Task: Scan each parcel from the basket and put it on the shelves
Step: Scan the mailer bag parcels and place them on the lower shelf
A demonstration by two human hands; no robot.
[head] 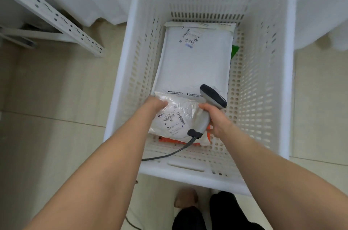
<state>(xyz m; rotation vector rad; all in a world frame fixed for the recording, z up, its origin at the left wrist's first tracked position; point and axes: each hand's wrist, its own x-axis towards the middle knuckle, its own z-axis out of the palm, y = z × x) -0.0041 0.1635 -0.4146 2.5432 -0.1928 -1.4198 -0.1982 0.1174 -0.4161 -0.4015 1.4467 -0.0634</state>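
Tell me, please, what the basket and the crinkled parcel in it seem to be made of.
Basket: white moulded plastic with a matt finish, judging by its evenly slotted walls. Crinkled parcel: probably thin plastic film, fairly glossy, since it wrinkles and catches light. Its label looks like printed paper.

On the crinkled white parcel (185,109) I can make out a shipping label (172,119) with barcodes and a number that looks like 302 602 32 815 — the rest is too small. The large white mailer (194,67) carries a barcode sticker (191,38) and small print lower down — I can read neither.
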